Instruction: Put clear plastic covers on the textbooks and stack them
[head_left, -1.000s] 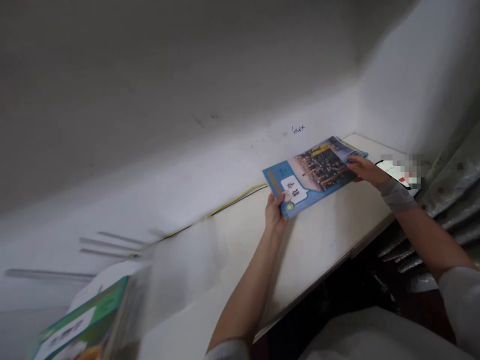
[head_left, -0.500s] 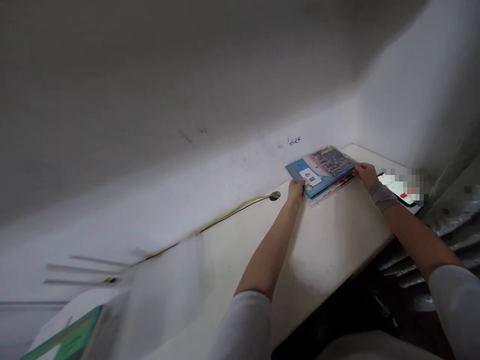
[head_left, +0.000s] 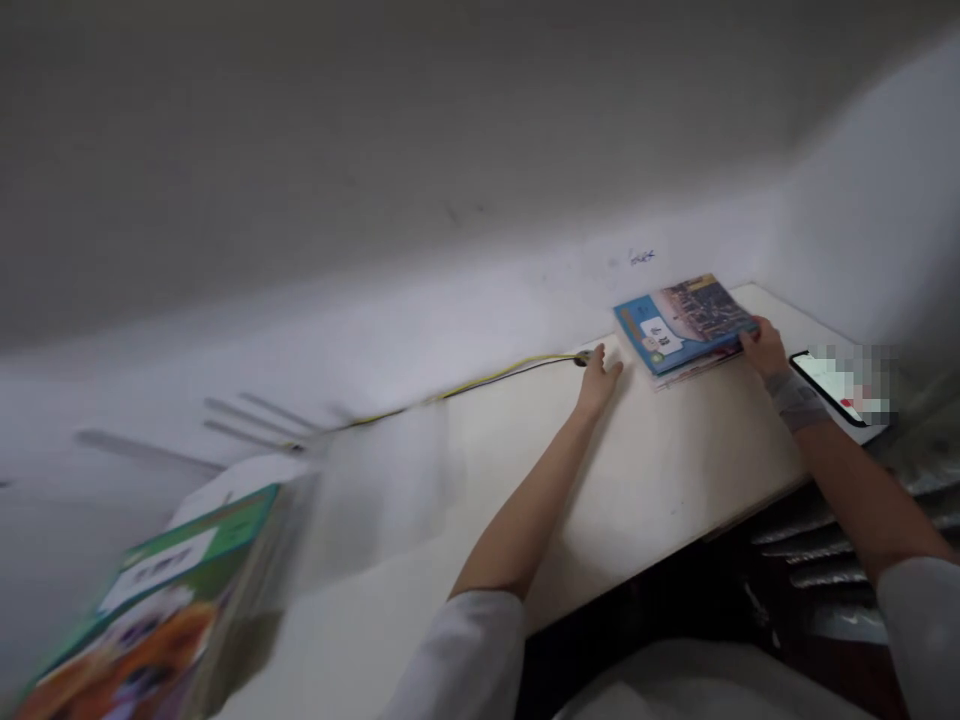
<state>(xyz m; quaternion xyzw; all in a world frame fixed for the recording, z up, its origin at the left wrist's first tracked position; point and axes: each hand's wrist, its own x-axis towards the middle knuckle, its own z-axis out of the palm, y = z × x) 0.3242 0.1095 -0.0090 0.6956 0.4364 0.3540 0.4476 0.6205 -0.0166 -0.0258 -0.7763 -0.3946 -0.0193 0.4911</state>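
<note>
A small stack of books (head_left: 686, 322), the top one with a blue cover and a city photo, lies on the white desk (head_left: 645, 480) against the wall. My right hand (head_left: 765, 347) grips the right end of the stack, fingers closed on its edge. To the left of the books, touching none of them, my left hand (head_left: 598, 380) is empty with its fingers apart, beside the cable hole. A clear band wraps my right wrist.
A phone (head_left: 832, 388) with a lit screen lies right of my right hand. Yellow and black cables (head_left: 502, 373) run along the wall. A thick pile with a green picture book (head_left: 172, 600) on top stands at the lower left.
My left hand has let go of the books and moved left of them, its fingers now spread. The view has shifted, showing more of the pile at the lower left.
</note>
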